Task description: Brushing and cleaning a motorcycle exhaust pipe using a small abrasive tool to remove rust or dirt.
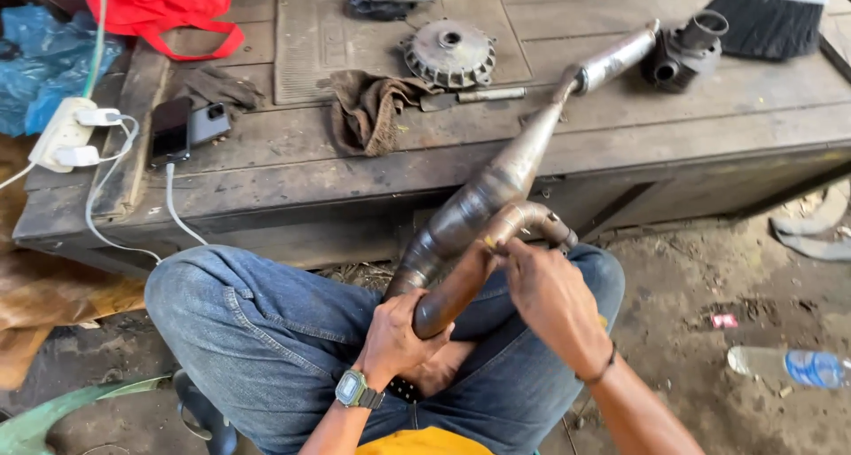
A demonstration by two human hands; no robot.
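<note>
A long rusty metal exhaust pipe (pixel 496 184) lies across my lap, its far silver end resting on the wooden bench (pixel 292 167). My left hand (pixel 399 335), with a wristwatch, grips the pipe's lower curved section near my knee. My right hand (pixel 545 291) has its fingers pinched against the bent header tube, holding something small and yellowish at the fingertips; what it is I cannot make out. My legs in blue jeans (pixel 266 331) are crossed under the pipe.
On the bench lie a brown rag (pixel 368 109), a round finned metal part (pixel 450 54), a dark cylinder part (pixel 683 51), a brush (pixel 771 16), a phone (pixel 170 129), a white power strip (pixel 62 136) and a red bag (pixel 155 7). A plastic bottle (pixel 789 366) lies on the dirt floor.
</note>
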